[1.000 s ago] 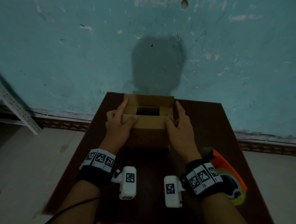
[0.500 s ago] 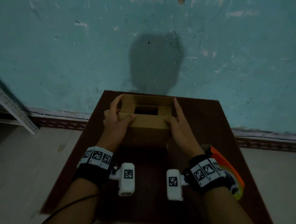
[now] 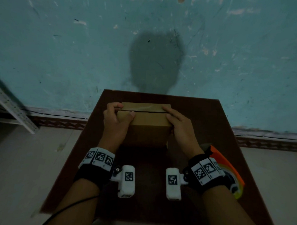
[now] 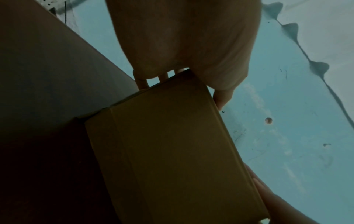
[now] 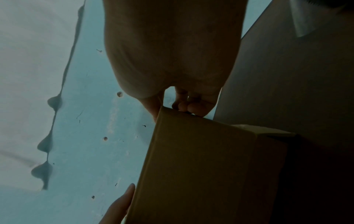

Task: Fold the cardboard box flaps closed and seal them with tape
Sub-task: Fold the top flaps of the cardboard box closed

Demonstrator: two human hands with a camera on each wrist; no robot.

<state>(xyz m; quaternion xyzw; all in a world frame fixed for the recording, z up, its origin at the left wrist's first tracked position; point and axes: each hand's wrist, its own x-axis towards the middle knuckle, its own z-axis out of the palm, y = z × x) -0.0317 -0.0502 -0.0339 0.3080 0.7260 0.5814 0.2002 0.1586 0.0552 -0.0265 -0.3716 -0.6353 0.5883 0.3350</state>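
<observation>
A small cardboard box stands in the middle of the dark table. Its two long top flaps lie flat and meet at a thin dark seam. My left hand grips the top left edge, with curled fingers on the far flap and the thumb on the near flap. My right hand grips the top right edge the same way. The left wrist view shows the left hand at the box top edge. In the right wrist view, the right hand curls over the box corner. An orange tape dispenser lies by my right wrist, partly hidden.
The table is pushed up against a blue wall. A metal shelf frame stands on the floor at the left. The box sits near the table's far edge, and there is bare tabletop in front of it between my wrists.
The open gap in the box top has closed to a thin seam as the far and near flaps came down. Both hands have shifted onto the top edges.
</observation>
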